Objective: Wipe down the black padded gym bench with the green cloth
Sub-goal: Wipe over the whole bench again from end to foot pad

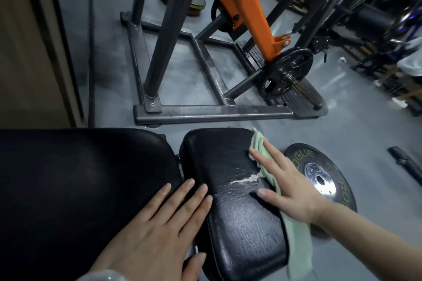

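Bench padding fills the lower frame as two black pads: a long back pad (80, 189) at 9 o'clock and a smaller seat pad (230, 189) beside it, its long axis running 12 to 6. Beyond, at 12 o'clock, a steel machine frame (205, 112) stands on grey floor (342, 121); a weight plate (319, 180) lies at 3 o'clock. The right hand (287, 187), nearer the work, presses the green cloth (299, 244) flat-fingered on the seat's right edge, unwiped seat lying toward 9. The left hand (164, 223) rests flat across the gap. A torn seam (244, 180) could snag.
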